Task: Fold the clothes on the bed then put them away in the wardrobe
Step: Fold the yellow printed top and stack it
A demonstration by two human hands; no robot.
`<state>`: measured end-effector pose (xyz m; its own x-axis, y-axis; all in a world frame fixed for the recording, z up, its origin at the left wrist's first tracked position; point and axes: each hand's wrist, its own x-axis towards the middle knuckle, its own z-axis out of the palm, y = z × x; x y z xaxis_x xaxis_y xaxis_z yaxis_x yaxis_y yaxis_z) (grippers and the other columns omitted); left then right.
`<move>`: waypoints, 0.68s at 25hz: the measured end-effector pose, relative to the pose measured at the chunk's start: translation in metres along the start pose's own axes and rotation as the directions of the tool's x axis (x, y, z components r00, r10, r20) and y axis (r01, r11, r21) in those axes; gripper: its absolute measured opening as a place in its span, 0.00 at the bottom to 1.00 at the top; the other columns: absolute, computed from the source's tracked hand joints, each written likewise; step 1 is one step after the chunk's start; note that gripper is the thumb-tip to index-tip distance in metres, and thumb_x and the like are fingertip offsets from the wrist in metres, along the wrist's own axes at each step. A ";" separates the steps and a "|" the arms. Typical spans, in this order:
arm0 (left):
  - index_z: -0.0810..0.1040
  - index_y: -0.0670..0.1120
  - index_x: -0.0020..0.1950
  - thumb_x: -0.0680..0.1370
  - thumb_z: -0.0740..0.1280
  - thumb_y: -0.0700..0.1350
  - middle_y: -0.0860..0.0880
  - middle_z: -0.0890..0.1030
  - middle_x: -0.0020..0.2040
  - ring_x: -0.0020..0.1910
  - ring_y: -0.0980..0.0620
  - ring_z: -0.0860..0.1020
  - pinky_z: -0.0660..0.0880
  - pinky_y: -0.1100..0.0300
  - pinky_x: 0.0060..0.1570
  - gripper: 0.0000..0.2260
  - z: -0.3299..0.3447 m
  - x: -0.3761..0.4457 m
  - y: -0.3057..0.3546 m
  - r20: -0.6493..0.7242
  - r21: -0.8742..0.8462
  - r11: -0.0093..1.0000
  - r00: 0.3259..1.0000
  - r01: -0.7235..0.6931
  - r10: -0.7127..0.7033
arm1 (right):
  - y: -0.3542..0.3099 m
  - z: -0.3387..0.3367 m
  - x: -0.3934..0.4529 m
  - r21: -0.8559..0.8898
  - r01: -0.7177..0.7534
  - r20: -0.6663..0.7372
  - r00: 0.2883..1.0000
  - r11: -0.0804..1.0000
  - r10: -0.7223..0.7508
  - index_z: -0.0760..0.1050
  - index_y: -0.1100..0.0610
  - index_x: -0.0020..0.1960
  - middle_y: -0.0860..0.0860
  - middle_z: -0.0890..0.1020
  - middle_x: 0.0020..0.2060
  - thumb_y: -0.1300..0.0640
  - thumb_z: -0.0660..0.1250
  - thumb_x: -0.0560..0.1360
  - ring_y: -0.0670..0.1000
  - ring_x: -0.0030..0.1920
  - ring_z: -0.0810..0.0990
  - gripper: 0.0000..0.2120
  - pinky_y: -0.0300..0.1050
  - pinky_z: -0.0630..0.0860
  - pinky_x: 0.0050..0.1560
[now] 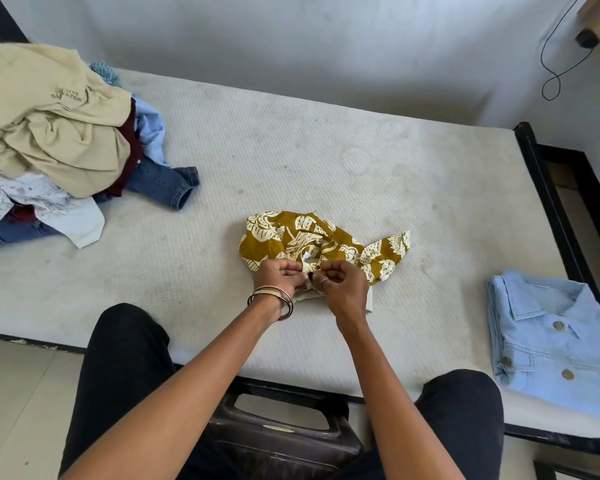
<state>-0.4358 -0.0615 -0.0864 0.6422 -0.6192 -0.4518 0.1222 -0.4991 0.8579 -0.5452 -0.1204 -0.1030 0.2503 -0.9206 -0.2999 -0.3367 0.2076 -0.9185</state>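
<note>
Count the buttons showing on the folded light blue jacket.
3 on the folded light blue jacket: one below the collar, one at its left edge, one lower down. Folds may hide more.

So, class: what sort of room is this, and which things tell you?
Probably a bedroom: a bare mattress on a black bed frame, with a clothes pile and a folded shirt on it.
</note>
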 end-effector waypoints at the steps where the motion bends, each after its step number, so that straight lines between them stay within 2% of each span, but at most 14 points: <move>1: 0.83 0.39 0.50 0.71 0.73 0.31 0.45 0.84 0.43 0.38 0.51 0.82 0.80 0.64 0.38 0.09 -0.001 0.000 -0.001 0.008 0.009 1.000 1.000 -0.012 0.012 | 0.001 -0.001 0.002 -0.010 0.001 0.030 1.000 1.000 -0.001 0.81 0.61 0.48 0.55 0.85 0.40 0.69 0.75 0.70 0.54 0.43 0.85 0.09 0.48 0.83 0.45; 3: 0.83 0.38 0.49 0.73 0.69 0.29 0.42 0.84 0.46 0.40 0.48 0.83 0.81 0.61 0.40 0.09 -0.001 0.001 -0.003 0.030 -0.016 1.000 0.999 -0.017 0.017 | 0.003 -0.003 0.005 -0.060 0.023 0.050 0.999 0.998 -0.020 0.81 0.61 0.48 0.54 0.85 0.40 0.71 0.74 0.70 0.53 0.43 0.85 0.09 0.50 0.83 0.46; 5: 0.84 0.37 0.49 0.73 0.69 0.29 0.44 0.84 0.46 0.38 0.53 0.83 0.79 0.68 0.36 0.09 0.000 -0.002 -0.005 0.021 -0.046 0.999 1.000 -0.017 0.018 | 0.005 -0.002 0.003 -0.102 0.058 0.047 0.997 0.993 -0.053 0.82 0.60 0.48 0.53 0.85 0.40 0.72 0.72 0.70 0.50 0.43 0.85 0.11 0.50 0.83 0.46; 7: 0.85 0.40 0.49 0.70 0.74 0.33 0.48 0.84 0.44 0.40 0.56 0.82 0.76 0.72 0.38 0.09 0.001 -0.004 -0.009 -0.023 -0.008 0.998 0.998 -0.055 0.054 | 0.007 -0.001 0.000 -0.107 0.078 0.063 0.995 0.991 -0.072 0.83 0.61 0.49 0.53 0.85 0.40 0.72 0.72 0.70 0.49 0.42 0.85 0.11 0.49 0.83 0.47; 9: 0.86 0.43 0.48 0.69 0.76 0.37 0.51 0.84 0.43 0.43 0.57 0.81 0.75 0.74 0.42 0.09 0.000 -0.004 -0.014 -0.038 0.050 0.993 0.993 -0.109 0.111 | 0.010 -0.003 0.000 -0.066 0.034 0.104 0.994 0.997 -0.027 0.83 0.62 0.52 0.54 0.86 0.40 0.70 0.73 0.71 0.51 0.42 0.86 0.10 0.52 0.83 0.48; 11: 0.86 0.43 0.47 0.69 0.76 0.37 0.50 0.85 0.42 0.42 0.57 0.81 0.75 0.74 0.41 0.08 0.002 -0.004 -0.017 -0.015 0.125 0.975 0.982 -0.182 0.186 | 0.010 -0.005 0.003 -0.043 -0.036 0.115 0.993 0.998 0.040 0.82 0.63 0.53 0.56 0.86 0.39 0.69 0.72 0.72 0.54 0.41 0.86 0.10 0.53 0.84 0.46; 14: 0.85 0.41 0.49 0.70 0.76 0.36 0.47 0.85 0.41 0.36 0.56 0.80 0.79 0.67 0.40 0.09 0.012 -0.008 -0.022 -0.047 0.227 0.933 0.954 -0.278 0.296 | 0.006 -0.003 0.004 -0.065 -0.065 0.048 0.997 0.996 0.068 0.82 0.63 0.50 0.56 0.85 0.36 0.68 0.74 0.71 0.53 0.36 0.85 0.09 0.47 0.83 0.39; 17: 0.83 0.42 0.52 0.70 0.76 0.37 0.46 0.85 0.40 0.34 0.54 0.81 0.77 0.67 0.37 0.12 0.020 -0.008 -0.025 -0.132 0.279 0.920 0.938 -0.275 0.320 | 0.004 0.003 -0.001 -0.124 0.000 -0.025 1.000 0.992 -0.003 0.80 0.61 0.48 0.53 0.84 0.33 0.70 0.74 0.68 0.47 0.34 0.84 0.10 0.41 0.80 0.35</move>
<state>-0.4591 -0.0566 -0.1089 0.7413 -0.6609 -0.1174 -0.2746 -0.4582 0.8454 -0.5442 -0.1182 -0.1074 0.2285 -0.9291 -0.2909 -0.4471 0.1653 -0.8791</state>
